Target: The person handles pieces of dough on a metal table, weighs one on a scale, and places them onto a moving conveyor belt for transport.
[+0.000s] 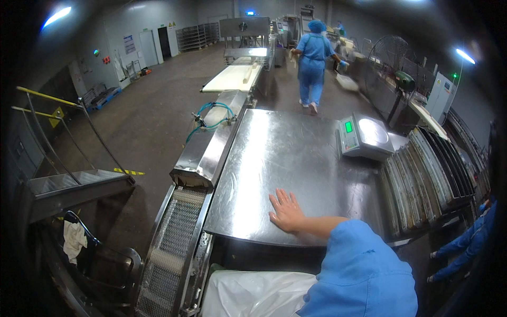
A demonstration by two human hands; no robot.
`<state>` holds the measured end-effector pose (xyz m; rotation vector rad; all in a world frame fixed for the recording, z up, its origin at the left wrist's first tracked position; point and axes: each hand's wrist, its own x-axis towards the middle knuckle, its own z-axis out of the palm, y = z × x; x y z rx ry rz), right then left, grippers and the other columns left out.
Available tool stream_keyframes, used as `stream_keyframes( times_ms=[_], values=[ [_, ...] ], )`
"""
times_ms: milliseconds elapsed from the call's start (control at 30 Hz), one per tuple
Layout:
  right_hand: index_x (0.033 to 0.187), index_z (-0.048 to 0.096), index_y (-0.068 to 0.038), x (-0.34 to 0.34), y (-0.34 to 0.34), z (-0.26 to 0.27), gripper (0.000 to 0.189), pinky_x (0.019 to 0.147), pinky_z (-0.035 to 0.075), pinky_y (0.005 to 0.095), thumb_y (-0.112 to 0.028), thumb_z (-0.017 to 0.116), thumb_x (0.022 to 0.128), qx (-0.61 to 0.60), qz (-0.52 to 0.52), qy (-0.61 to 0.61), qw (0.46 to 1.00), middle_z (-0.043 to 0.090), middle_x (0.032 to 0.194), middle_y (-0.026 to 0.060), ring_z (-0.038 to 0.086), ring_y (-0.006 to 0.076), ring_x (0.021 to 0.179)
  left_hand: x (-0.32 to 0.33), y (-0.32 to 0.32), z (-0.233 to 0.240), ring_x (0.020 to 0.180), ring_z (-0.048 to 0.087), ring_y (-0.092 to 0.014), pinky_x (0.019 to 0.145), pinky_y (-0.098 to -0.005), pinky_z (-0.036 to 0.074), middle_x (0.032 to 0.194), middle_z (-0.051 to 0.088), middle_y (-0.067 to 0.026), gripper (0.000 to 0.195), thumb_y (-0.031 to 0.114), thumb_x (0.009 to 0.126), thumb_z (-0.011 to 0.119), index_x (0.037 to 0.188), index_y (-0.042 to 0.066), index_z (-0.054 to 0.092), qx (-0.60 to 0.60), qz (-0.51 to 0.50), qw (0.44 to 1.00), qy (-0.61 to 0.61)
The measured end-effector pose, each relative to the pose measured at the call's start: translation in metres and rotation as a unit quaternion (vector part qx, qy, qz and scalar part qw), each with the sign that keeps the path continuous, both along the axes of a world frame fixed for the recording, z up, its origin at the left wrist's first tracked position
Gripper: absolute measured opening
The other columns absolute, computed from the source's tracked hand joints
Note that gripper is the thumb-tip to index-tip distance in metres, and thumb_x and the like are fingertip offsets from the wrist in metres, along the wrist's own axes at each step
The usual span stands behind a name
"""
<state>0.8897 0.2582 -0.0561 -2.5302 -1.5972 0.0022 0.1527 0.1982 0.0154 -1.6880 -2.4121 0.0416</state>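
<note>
My right hand (286, 213) rests palm down on the stainless steel table (301, 158), fingers spread, holding nothing. Its forearm reaches in from the lower right, out of a blue sleeve. My left hand is out of view. Beyond the hand, at the table's far right, stands a digital weighing scale (365, 135) with a lit green display. Along the right side, several worn metal pans (416, 182) are stacked on edge. A metal mesh conveyor (170, 237) runs along the table's left side, partly under a steel cover (214, 146).
A white belt conveyor (229, 78) carries a pale strip. A co-worker (313, 59) in blue walks away ahead; another person (465, 245) is at the right edge. Steps with yellow rails (79, 178) and a chair with a cloth (74, 241) stand left. A fan (404, 81) is right.
</note>
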Motion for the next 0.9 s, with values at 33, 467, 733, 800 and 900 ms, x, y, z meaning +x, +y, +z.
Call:
stream_keyframes(
  times_ms=[33, 467, 733, 800, 900],
  values=[
    [0.154, 0.028, -0.003, 0.000, -0.001, -0.001, 0.072, 0.122, 0.010, 0.0556, -0.042, 0.042, 0.096, 0.000, 0.002, 0.004, 1.000, 0.022, 0.160, 0.0298, 0.016, 0.0404, 0.151, 0.003, 0.000, 0.003, 0.105, 0.059, -0.043, 0.094, -0.0488, 0.049, 0.112, 0.062, -0.0278, 0.040, 0.026, 0.079, 0.063, 0.109, 0.000, 0.070, 0.005, -0.002, 1.000, -0.004],
    [0.154, 0.029, -0.003, 0.001, -0.001, -0.005, 0.070, 0.122, 0.011, 0.0560, -0.042, 0.042, 0.097, 0.007, 0.005, 0.001, 1.000, 0.022, 0.159, 0.0301, 0.017, 0.0410, 0.151, -0.007, -0.002, -0.004, 0.104, 0.059, -0.044, 0.096, -0.0493, 0.048, 0.115, 0.060, -0.0303, 0.039, 0.024, 0.080, 0.062, 0.108, -0.001, 0.071, 0.010, -0.006, 1.000, 0.000],
    [0.153, 0.032, -0.004, 0.000, 0.000, -0.003, 0.069, 0.122, 0.013, 0.0555, -0.041, 0.045, 0.097, 0.007, -0.001, -0.013, 1.000, 0.024, 0.160, 0.0276, 0.019, 0.0394, 0.151, -0.004, 0.000, -0.004, 0.109, 0.057, -0.043, 0.099, -0.0488, 0.046, 0.121, 0.058, -0.0288, 0.039, 0.025, 0.082, 0.062, 0.110, 0.001, 0.071, 0.000, 0.006, 1.000, -0.009],
    [0.153, 0.032, -0.004, 0.001, -0.001, -0.004, 0.069, 0.122, 0.013, 0.0554, -0.041, 0.045, 0.097, 0.009, 0.000, -0.008, 1.000, 0.024, 0.160, 0.0276, 0.019, 0.0394, 0.151, -0.005, 0.000, -0.003, 0.111, 0.057, -0.043, 0.100, -0.0487, 0.046, 0.123, 0.058, -0.0285, 0.039, 0.026, 0.082, 0.062, 0.111, 0.001, 0.071, -0.002, 0.010, 1.000, -0.009],
    [0.154, 0.032, -0.004, 0.002, -0.001, -0.008, 0.069, 0.122, 0.012, 0.0551, -0.041, 0.045, 0.097, 0.012, 0.001, -0.008, 1.000, 0.024, 0.160, 0.0275, 0.018, 0.0393, 0.151, -0.005, 0.000, -0.002, 0.113, 0.056, -0.043, 0.101, -0.0485, 0.046, 0.125, 0.057, -0.0279, 0.039, 0.026, 0.083, 0.061, 0.111, 0.002, 0.072, -0.003, 0.013, 1.000, -0.010]
  ],
)
